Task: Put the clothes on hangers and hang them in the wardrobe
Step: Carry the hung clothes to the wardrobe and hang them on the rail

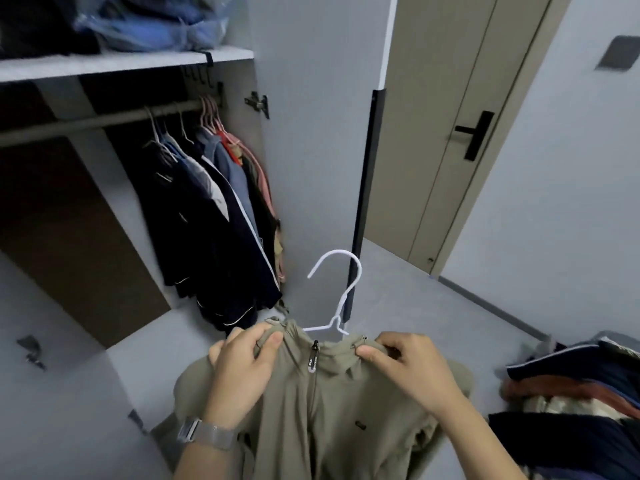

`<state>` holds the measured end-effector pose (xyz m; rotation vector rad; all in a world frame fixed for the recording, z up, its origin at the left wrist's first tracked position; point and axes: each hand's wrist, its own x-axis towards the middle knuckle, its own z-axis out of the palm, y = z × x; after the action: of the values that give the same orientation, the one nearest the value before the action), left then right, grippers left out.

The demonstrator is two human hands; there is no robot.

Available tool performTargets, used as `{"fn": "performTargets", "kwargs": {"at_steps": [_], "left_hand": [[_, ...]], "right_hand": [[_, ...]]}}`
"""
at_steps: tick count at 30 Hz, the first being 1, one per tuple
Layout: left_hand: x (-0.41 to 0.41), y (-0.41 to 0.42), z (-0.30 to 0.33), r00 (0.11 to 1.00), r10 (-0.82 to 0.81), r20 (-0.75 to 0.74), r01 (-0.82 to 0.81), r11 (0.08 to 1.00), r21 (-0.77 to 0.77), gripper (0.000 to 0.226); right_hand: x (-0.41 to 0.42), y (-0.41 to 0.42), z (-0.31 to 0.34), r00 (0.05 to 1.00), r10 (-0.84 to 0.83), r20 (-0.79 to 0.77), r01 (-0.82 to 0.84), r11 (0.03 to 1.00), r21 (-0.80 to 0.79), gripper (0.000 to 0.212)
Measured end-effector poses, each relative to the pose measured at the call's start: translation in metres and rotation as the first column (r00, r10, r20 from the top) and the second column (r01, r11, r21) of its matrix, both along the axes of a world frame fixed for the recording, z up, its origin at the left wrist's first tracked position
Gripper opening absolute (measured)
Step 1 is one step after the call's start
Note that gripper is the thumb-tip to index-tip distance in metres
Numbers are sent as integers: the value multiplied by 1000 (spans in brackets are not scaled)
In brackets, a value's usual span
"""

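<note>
Room: grey floor (398, 282) and pale walls, with a tan door (460, 140) and its black handle (476, 133) ahead of me on the right.
Wardrobe: my big open grey wardrobe (311, 133) is on the left, with a long grey rail (86, 123) under a shelf (121, 62).
What hangs inside: dark blue, lighter blue and pink clothes on hangers (214, 209) are bunched at the right end of the rail. More of the rail to the left looks bare.
Shelf top: see-through bags of blue folded clothes (156, 22) sit up there.
Pile: more clothes in a heap (571, 386) wait low on my right.
Jacket: my soft khaki zip-up jacket (329, 410) is right in front of me, already on a thin white wire hanger (341, 289). I think it is light and floppy, so it could slide off.
Where to hold: I think the hook or the hanger's neck is best for lifting.
Left hand (242, 368): my fingers are curled, pinching the collar.
Right hand (408, 368): my thumb and fingers pinch the collar's other side.
</note>
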<state>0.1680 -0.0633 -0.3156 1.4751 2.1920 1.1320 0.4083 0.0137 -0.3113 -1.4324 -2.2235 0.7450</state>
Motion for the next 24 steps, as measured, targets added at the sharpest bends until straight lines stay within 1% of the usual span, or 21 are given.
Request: {"fn": "performTargets", "kwargs": {"at_steps": [2, 3, 5, 8, 10, 13, 17, 20, 22, 24], "left_hand": [[-15, 8, 0, 1000, 5, -1, -5, 1000, 14, 18], [-23, 11, 0, 1000, 10, -2, -10, 1000, 24, 22], [-42, 16, -1, 999, 39, 4, -39, 999, 13, 36], [-73, 23, -2, 993, 120, -6, -120, 992, -34, 53], [-91, 29, 1, 988, 153, 30, -153, 988, -10, 47], [-112, 40, 7, 979, 179, 101, -182, 983, 17, 31], [-143, 63, 11, 966, 234, 106, -236, 972, 9, 26], [-164, 90, 20, 949, 291, 120, -295, 955, 17, 11], [-176, 104, 26, 939, 324, 112, -328, 944, 24, 10], [-190, 113, 31, 923, 374, 96, -376, 927, 6, 17]], "right_hand": [[-17, 17, -3, 1000, 15, -16, -15, 1000, 17, 49], [-26, 25, -4, 999, 30, -21, -30, 999, 17, 47], [-47, 39, -3, 998, 67, -21, -66, 998, 18, 42], [-81, 61, 3, 989, 141, -34, -140, 989, 36, 43], [-104, 79, 6, 980, 195, -38, -193, 980, 52, 40], [-132, 109, 9, 959, 276, -59, -273, 960, 55, 53], [-172, 153, 11, 921, 385, -55, -380, 921, 83, 56], [-207, 191, 14, 889, 454, -64, -447, 889, 101, 54], [-230, 216, 19, 854, 514, -77, -506, 857, 102, 52], [-253, 237, 26, 812, 575, -94, -568, 817, 98, 53]]}}
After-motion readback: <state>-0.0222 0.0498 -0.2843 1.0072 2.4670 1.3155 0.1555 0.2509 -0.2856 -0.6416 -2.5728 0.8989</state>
